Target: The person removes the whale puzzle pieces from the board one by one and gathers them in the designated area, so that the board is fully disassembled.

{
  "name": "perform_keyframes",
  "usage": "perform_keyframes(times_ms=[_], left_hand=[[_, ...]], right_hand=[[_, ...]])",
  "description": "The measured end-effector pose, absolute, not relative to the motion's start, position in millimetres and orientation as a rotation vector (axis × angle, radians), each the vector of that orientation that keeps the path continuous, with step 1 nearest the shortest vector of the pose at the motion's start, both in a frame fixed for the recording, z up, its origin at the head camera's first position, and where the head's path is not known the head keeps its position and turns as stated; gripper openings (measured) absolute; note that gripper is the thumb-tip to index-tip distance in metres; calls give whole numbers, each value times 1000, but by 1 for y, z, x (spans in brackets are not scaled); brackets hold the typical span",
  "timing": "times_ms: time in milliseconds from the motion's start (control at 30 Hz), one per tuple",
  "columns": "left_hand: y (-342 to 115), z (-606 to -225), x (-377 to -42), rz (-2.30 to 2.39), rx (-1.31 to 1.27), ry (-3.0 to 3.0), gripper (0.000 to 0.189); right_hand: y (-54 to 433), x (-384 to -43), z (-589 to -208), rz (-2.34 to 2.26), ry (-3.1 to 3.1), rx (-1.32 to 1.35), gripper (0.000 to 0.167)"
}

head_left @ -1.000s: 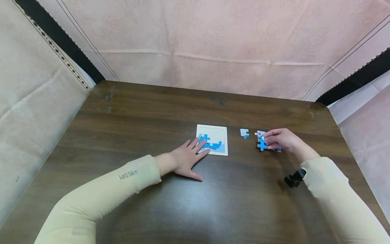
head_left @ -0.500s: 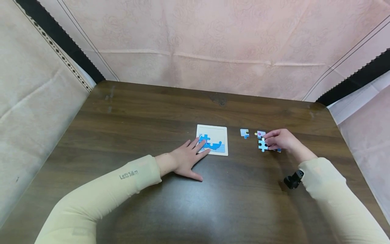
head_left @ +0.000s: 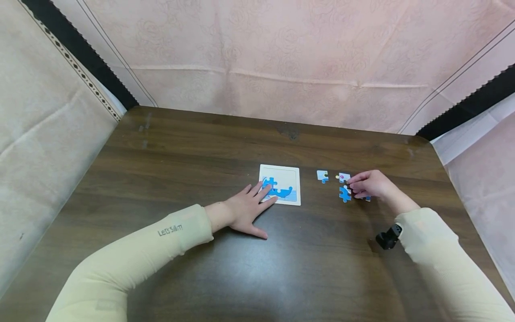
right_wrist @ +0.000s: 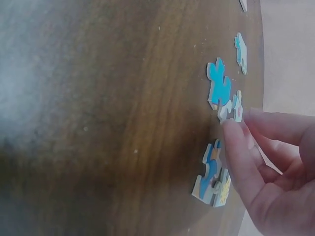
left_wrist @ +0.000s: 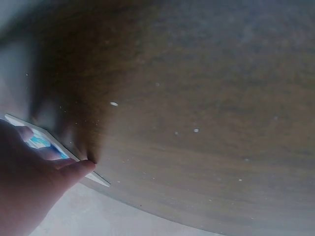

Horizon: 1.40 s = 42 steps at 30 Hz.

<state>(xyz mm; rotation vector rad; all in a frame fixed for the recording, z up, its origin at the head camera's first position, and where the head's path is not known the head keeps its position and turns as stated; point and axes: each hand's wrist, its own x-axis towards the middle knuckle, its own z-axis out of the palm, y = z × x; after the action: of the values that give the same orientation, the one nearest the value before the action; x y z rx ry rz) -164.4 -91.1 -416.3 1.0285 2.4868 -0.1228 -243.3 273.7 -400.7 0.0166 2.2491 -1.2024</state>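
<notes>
My left hand [head_left: 247, 211] lies spread, its fingertips resting on the left edge and lower part of a square white puzzle board [head_left: 289, 173]. Blue pieces form part of a picture on it. The left wrist view shows the same hand [left_wrist: 44, 182] over the board's edge. My right hand [head_left: 372, 184] pinches the white corner of a blue puzzle piece [head_left: 344, 194] between thumb and fingers. In the right wrist view this piece [right_wrist: 219, 87] stands out just beyond the thumb tip. Other pieces [right_wrist: 209, 179] lie under the hand, partly covered in the head view.
A pale puzzle piece [head_left: 322, 175] lies between board and right hand. Another light piece with a pink mark [head_left: 344, 177] lies just behind the pinched one. The dark wooden table [head_left: 201, 147] ends at a pink cloth [head_left: 281, 53] at the back.
The blue piece at my right fingertips has tilted and shifted slightly toward me and to the left. My left hand and the board have not moved.
</notes>
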Motion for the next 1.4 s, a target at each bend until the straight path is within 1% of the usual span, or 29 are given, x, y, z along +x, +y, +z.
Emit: perform_keyframes(times_ms=[133, 267, 567, 933, 1100, 1267, 1400], left_hand=[[-91, -415, -166, -111, 1011, 2480, 93], [-91, -415, -166, -85, 1015, 2488, 91], [-96, -418, -164, -37, 1088, 2529, 91], [-109, -422, -158, -28, 1083, 2495, 91], [-107, -422, -158, -48, 1104, 2497, 90], [-105, -419, -158, -40, 1096, 2501, 90], [-104, -416, -158, -40, 1083, 2497, 89]], right_hand=[[269, -244, -397, -1178, 2267, 13, 35], [249, -243, -390, -1105, 2323, -3, 41], [191, -250, -385, -1078, 2319, -75, 37], [128, -252, -389, -1049, 2285, -140, 35], [106, -253, -399, -1018, 2294, -122, 34], [90, -252, -402, -1013, 2283, -119, 40], [84, -251, -402, -1003, 2278, -134, 39]])
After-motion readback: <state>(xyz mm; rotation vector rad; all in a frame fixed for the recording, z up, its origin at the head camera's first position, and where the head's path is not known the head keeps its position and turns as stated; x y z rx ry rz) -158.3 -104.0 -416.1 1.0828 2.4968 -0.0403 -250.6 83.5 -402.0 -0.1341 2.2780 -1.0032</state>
